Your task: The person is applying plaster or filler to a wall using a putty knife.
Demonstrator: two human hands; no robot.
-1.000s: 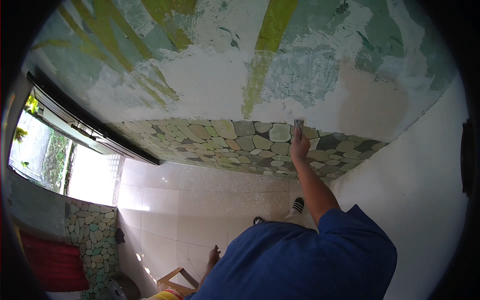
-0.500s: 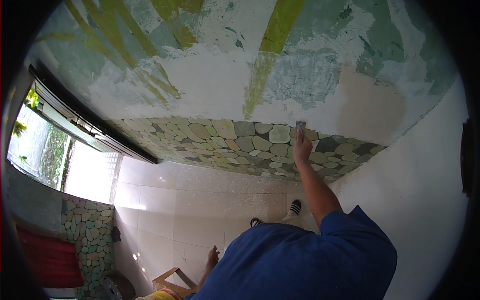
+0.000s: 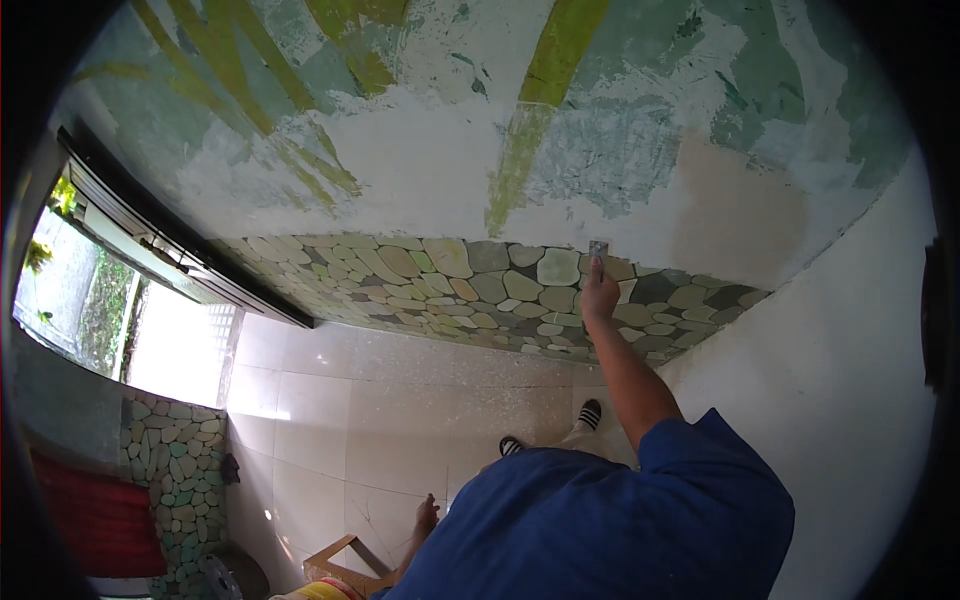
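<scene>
I grip a small metal scraper in my right hand, its blade at the seam where the patchy white, green and yellow painted wall meets a band of irregular stone tiles. That arm reaches up from my blue short sleeve. Low beside my body, my left hand hangs with its fingers loosely bent and apart, holding nothing visible, above a brown cardboard piece on the floor.
An open doorway with a dark frame is on the left, above red cloth and a stone-clad wall section. A grey cylindrical object and a yellow container are low left. A white wall bounds the right. My striped slides stand on floor tiles.
The scraper and my right hand have shifted very slightly along the seam, first right, then back a little. The view has moved slightly; my left hand stays low.
</scene>
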